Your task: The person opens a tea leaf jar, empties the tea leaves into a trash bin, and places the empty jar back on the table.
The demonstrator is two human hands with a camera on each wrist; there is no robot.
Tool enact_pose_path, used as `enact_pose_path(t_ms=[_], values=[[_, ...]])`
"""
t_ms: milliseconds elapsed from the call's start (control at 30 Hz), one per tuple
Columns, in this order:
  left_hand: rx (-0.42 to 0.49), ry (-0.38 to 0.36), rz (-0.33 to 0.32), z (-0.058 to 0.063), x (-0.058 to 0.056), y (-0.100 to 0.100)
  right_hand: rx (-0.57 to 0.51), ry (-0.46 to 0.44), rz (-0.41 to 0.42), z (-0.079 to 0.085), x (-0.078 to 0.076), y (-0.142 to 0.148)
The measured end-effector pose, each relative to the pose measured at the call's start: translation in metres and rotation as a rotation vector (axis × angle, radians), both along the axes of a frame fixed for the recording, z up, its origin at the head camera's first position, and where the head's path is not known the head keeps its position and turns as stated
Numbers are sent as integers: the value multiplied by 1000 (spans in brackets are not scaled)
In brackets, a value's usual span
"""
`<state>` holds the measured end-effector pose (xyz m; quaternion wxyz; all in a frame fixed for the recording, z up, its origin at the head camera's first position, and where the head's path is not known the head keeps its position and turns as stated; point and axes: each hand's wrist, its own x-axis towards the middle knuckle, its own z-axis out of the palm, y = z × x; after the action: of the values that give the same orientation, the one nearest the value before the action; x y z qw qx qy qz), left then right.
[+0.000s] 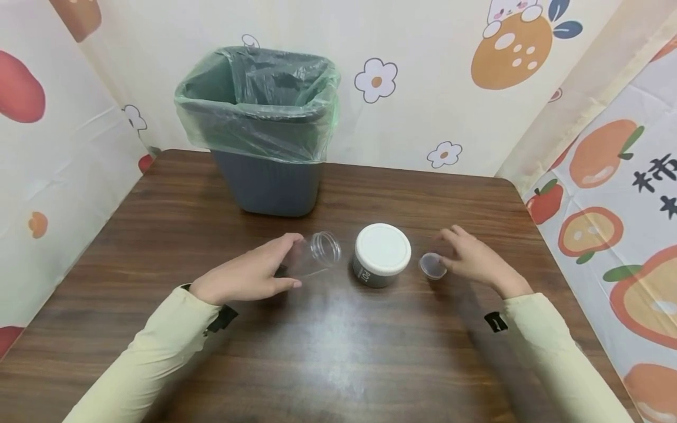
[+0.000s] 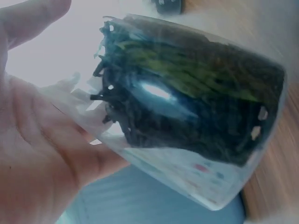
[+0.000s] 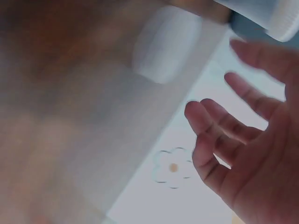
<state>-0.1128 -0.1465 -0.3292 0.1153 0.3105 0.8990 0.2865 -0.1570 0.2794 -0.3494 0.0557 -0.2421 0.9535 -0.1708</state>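
Far left of the frame there's a fruit-print sheet (image 1: 32,194) next to the brown wood table (image 1: 328,364). Moving right, upper left to top middle, a dark bin (image 1: 277,191) with a greenish bag (image 1: 259,132) over its rim stands on the table. Below that, the left hand (image 1: 251,273) has its fingers and thumb round a clear jar (image 1: 313,257), tipped sideways so the mouth faces right. The left wrist view shows dark stringy stuff (image 2: 182,102) inside, with a greenish patch. Just right of the jar, near mid-frame, sits a lidded pot (image 1: 382,255), white top, dark lower part, upright. Then a tiny clear cup (image 1: 432,266), with the right hand (image 1: 471,261) right beside it. That hand's fingers are loosely bent with nothing between them; can't tell if the thumb actually touches the cup. Right edge: more fruit print (image 1: 608,147).
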Motion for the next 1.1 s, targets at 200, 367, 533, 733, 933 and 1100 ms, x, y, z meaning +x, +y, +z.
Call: enact_pose_path(t_ms=[200,367,533,733,933,1100], values=[[23,-18,96,8,2,-23,-66,66,4,41,-18,-22],[33,-19,159,18,4,-38,-109,123,20,63,-28,-48],[38,26,191,24,3,-45,-189,164,59,78,-37,-75],[-5,191,258,39,0,-50,-348,65,92,105,-45,-109],[-72,310,309,69,-7,-59,-480,11,43,130,-54,-138],[-63,350,339,102,-14,-70,-644,-77,-48,145,-67,-158]])
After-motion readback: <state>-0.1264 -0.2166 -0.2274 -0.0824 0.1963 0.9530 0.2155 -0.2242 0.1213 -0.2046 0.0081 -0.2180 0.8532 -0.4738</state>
